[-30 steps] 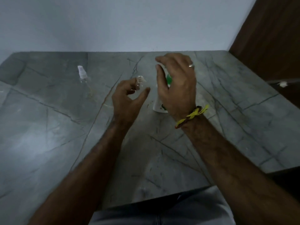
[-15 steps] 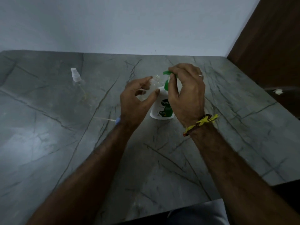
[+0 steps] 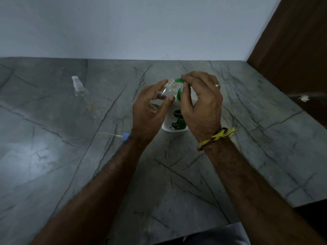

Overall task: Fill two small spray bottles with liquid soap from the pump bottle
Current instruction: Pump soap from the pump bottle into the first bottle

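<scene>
A white pump bottle [image 3: 174, 121] with a green pump head [image 3: 178, 80] stands at the table's middle. My left hand [image 3: 150, 110] holds a small clear uncapped spray bottle [image 3: 163, 94], tilted, its open neck just under the pump's spout. My right hand [image 3: 201, 103] grips the green pump head from above, fingers over the top and thumb on the collar. A second small clear spray bottle [image 3: 78, 87] with its white sprayer cap on stands at the far left. The removed sprayer head [image 3: 124, 136], blue with a thin tube, lies beside my left wrist.
The grey veined stone table [image 3: 230, 174] runs to a pale wall at the back and ends at the front edge near my lap. A dark wooden panel [image 3: 292, 41] rises at the right, with a small white scrap [image 3: 303, 98] near it.
My left hand brought the open small bottle up to the pump's spout. My right hand came down and closed over the green pump head.
</scene>
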